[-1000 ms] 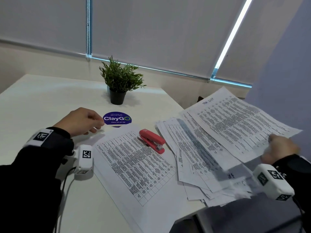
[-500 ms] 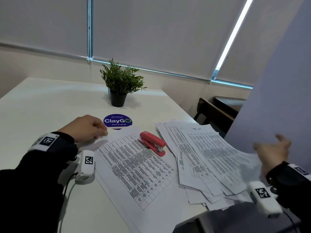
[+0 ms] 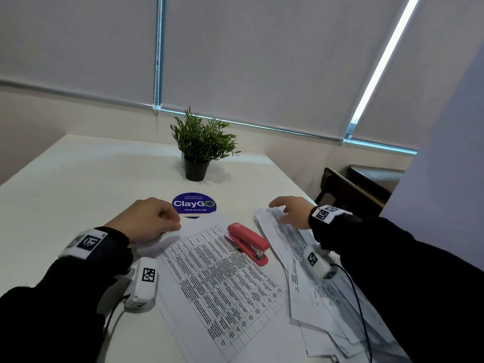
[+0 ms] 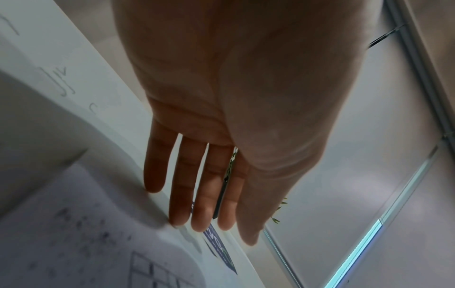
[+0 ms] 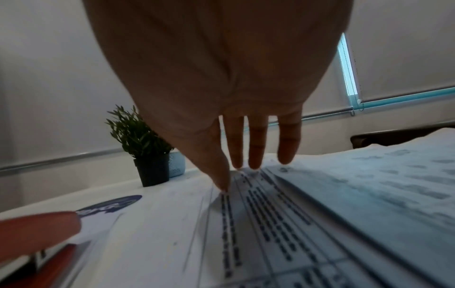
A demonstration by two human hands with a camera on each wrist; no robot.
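On the left half of the desk (image 3: 78, 179), your left hand (image 3: 146, 218) lies open, its nearly straight fingers (image 4: 181, 194) pressing their tips on the far left corner of a printed table sheet (image 3: 222, 279); it grips nothing. That sheet is thin white paper, flat, ruled in a grid of small black type. Its long axis slants from the corner under your fingertips toward the desk's near edge. Just beyond that corner a round blue ClayGo sticker (image 3: 194, 205) lies flat, its near rim under the paper, and toward the far edge stands a small potted plant (image 3: 199, 153) in a black pot. At the sheet's right edge lies a red stapler (image 3: 248, 243), smooth and wedge-shaped, its length running roughly along the sheet's. Right of it, reaching toward the near right corner, a loose pile of printed sheets (image 3: 314, 284) is fanned out with uneven edges. Your right hand (image 3: 290, 210) is spread open over the pile's far end, fingertips (image 5: 257, 152) and thumb touching the top page, nothing pinched yet. It is the nearer hand, and I judge a page taken from here must travel left across the stapler.
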